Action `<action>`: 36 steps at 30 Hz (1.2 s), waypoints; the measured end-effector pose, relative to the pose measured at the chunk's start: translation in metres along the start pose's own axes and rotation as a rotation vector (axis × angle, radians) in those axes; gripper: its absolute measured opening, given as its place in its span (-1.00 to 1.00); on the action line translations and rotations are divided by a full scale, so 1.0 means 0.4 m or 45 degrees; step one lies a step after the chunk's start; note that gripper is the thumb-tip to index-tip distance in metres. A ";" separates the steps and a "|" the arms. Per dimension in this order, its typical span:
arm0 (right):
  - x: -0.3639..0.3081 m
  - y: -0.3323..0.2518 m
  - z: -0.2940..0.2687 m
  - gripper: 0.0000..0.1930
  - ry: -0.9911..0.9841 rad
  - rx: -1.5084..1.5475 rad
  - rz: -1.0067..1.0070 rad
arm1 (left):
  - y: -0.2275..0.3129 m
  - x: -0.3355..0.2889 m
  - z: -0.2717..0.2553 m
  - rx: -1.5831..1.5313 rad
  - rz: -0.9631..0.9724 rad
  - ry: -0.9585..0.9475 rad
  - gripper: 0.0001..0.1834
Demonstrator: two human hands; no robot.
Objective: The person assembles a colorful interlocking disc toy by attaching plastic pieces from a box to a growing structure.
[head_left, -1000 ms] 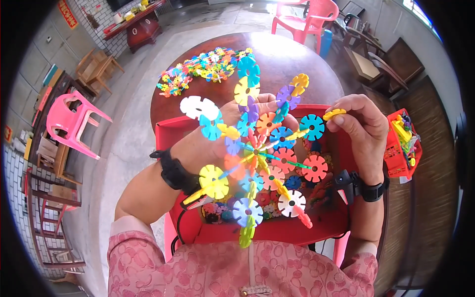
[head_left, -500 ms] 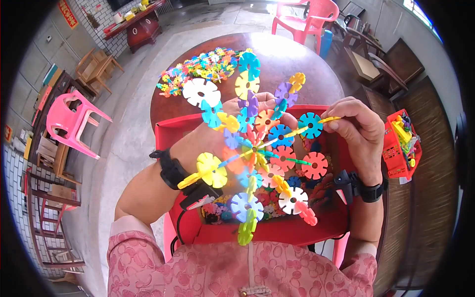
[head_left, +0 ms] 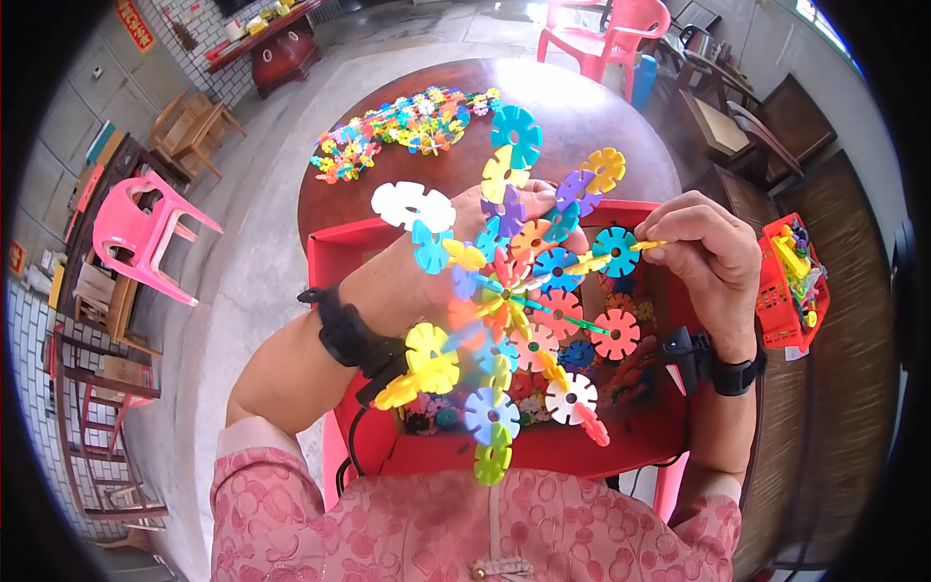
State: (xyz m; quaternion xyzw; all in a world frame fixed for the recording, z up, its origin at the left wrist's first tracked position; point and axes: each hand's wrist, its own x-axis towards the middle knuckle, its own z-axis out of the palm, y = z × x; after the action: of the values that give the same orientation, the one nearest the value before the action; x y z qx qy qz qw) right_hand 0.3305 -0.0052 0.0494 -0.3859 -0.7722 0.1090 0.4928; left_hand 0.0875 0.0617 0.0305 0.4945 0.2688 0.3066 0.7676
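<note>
A branching star of notched plastic discs (head_left: 560, 315) in many colours hangs in front of me, its arms spreading out from a green and yellow middle. Behind its upper part, my left hand (head_left: 472, 211) is closed on the star, the grip partly covered by discs. My right hand (head_left: 716, 254) pinches a yellow notched disc (head_left: 648, 245), seen edge-on, between thumb and fingers. This disc meets the notched rim of a teal disc (head_left: 615, 254) at the end of the right-hand arm. A white disc (head_left: 413, 206) and a yellow disc (head_left: 432, 357) tip arms on the left.
Beneath the star a red box (head_left: 436, 466) holds loose notched discs. A round brown table (head_left: 592, 145) stands beyond, with a joined disc piece (head_left: 417, 121) on it. Pink plastic chairs (head_left: 131, 233) and a red basket of toys (head_left: 790, 281) stand around.
The star has shifted slightly right and turned a little, and my left hand has moved with it. The yellow disc stays pinched in my right hand against the teal one.
</note>
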 end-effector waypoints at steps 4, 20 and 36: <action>-0.001 0.004 -0.003 -0.91 -0.025 0.095 -0.007 | 0.012 0.012 0.013 -0.217 -0.049 -0.375 -0.66; 0.009 0.010 -0.001 -0.67 -0.213 0.238 -0.020 | -0.035 0.055 0.000 0.059 -0.370 -0.437 -0.80; 0.012 -0.054 0.023 -0.53 -0.241 -0.197 -0.056 | 0.030 0.017 0.033 0.638 0.114 -0.157 -0.89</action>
State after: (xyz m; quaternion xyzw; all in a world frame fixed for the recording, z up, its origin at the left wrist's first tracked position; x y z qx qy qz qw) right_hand 0.3111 -0.0144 0.0601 -0.3936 -0.8296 0.0743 0.3890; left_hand 0.0989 0.0627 0.0459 0.6983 0.2669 0.2334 0.6218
